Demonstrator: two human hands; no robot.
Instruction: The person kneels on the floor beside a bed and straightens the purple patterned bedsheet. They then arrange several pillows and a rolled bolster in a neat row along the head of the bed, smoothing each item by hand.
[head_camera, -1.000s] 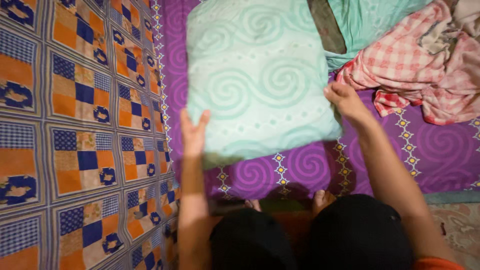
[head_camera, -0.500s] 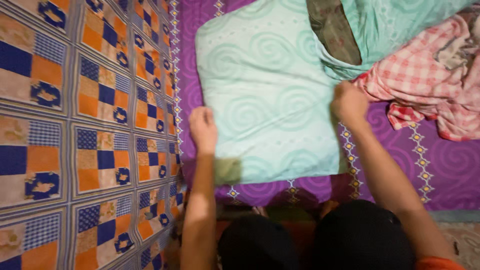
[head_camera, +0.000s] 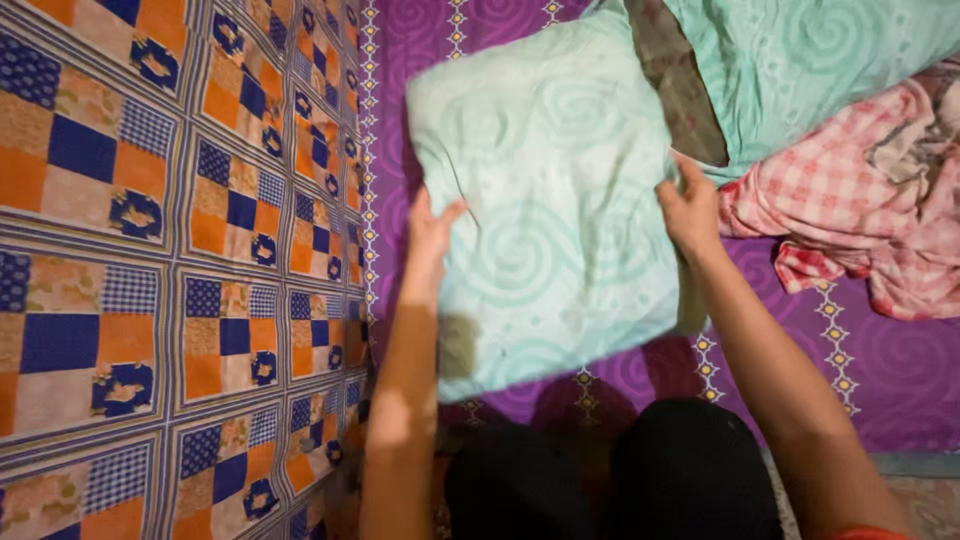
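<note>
Two hands grip soft mint pillow (head_camera: 545, 200) | left hand (head_camera: 430, 240) | right hand (head_camera: 690, 210)

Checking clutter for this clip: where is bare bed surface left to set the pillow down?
Free: purple sheet below the pink checked cloth, right of the right hand; the patchwork quilt left of the left hand. Crowded: upper right, beside the pale green pillow.

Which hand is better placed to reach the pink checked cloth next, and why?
Right. The right hand grips the pale green pillow on the side beside the pink checked cloth; the left hand is across the pillow.
</note>
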